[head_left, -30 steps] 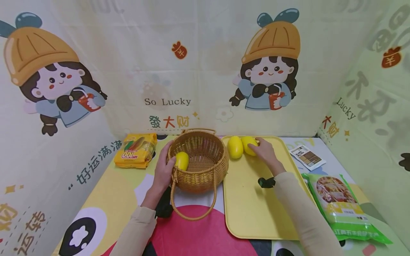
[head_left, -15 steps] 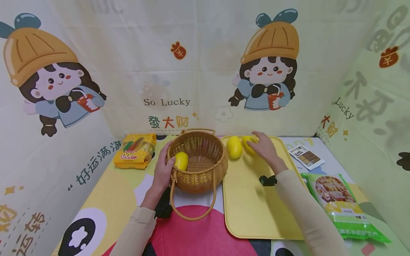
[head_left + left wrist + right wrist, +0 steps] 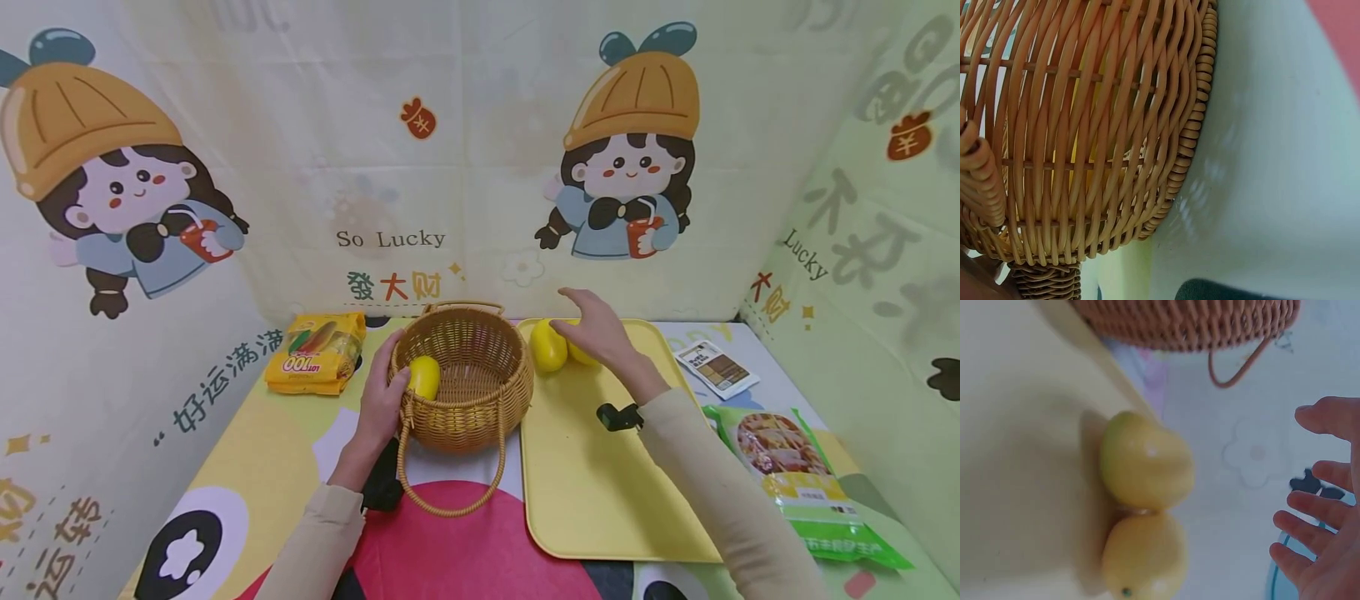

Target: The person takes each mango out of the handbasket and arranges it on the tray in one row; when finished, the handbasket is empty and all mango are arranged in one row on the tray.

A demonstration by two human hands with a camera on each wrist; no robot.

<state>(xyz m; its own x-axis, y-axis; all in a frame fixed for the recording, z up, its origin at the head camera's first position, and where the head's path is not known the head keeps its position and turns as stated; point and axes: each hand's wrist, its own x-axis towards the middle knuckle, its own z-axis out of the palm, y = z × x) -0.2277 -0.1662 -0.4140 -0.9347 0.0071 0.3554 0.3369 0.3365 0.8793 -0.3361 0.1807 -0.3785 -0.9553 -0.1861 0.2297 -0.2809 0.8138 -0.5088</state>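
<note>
My left hand [image 3: 378,400] grips the left rim of a round wicker basket [image 3: 468,425], thumb at the inner side. Inside, against that rim, lies a smooth yellow oval fruit [image 3: 425,377], probably a lemon or mango. The basket's front handle hangs down; its weave fills the left wrist view. Two more such fruits, a left one [image 3: 548,348] and a right one [image 3: 582,353], sit side by side at the back of a yellow tray [image 3: 581,492]. Over them my right hand [image 3: 602,336] hovers with fingers spread, holding nothing. In the right wrist view it is apart from both fruits.
A yellow snack bag [image 3: 317,354] lies left of the basket. Right of the tray are a small white packet [image 3: 720,369] and a green food bag [image 3: 802,483]. A printed cloth wall [image 3: 480,167] rises right behind basket and tray.
My right hand touched the right fruit a second ago; it has let go, lifted and moved left toward the other fruit, fingers spreading. The left hand and basket stay put.
</note>
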